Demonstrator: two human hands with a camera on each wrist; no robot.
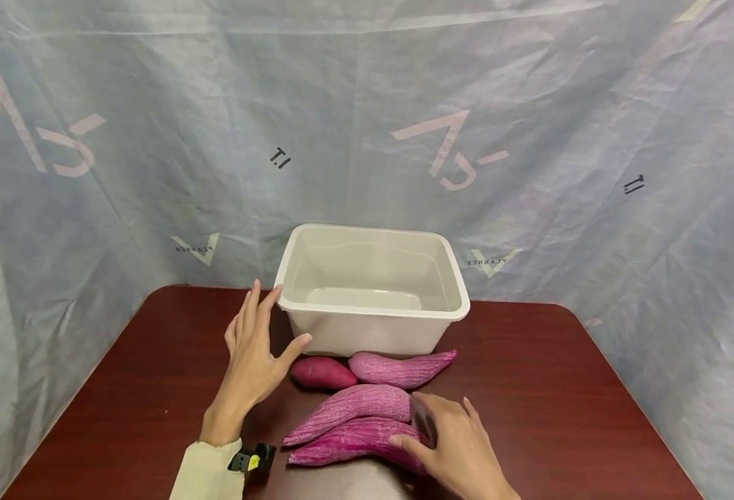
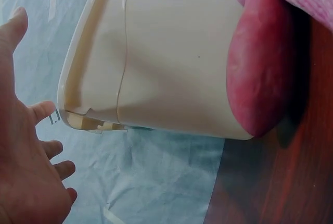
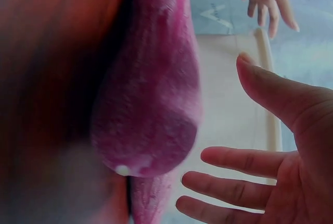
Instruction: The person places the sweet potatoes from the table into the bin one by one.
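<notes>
Left hand (image 1: 253,364) and right hand (image 1: 462,439): fingers are standing spread; right-wrist view alone is revealing centre-frame room between right thumb (image 3: 270,86) and purple root (image 3: 151,94).

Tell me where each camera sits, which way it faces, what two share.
Head: on the head, facing forward and down at tub and vegetables; left hand, right hand and sleeve show.
Left wrist: worn there, facing tub and red vegetable; left hand shows.
Right wrist: worn there, facing a purple vegetable, tub beyond; both hands show.
Head and left wrist share the red vegetable.
</notes>
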